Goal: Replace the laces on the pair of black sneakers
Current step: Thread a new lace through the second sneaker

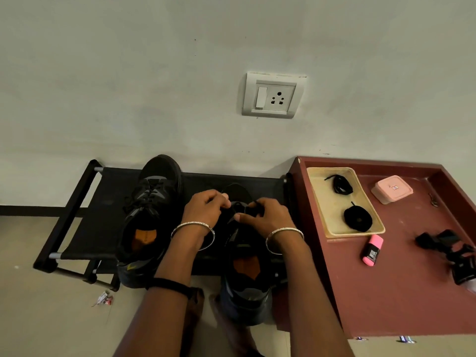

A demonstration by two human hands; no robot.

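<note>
Currently left hand [206,207] and right hand [266,215], both curled, pinch what looks like the lace [231,211] on the lower-centre sneaker [247,279]. Work one eyelet row at a time, even tension; spare laces [340,184] sit in the tray [332,212], right.

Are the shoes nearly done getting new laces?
Not nearly, it seems. The left sneaker is laced; old or new, I cannot tell. The left hand and right hand grip the right sneaker at its lacing. A lace bundle and a lace coil lie loose in the tray.
</note>
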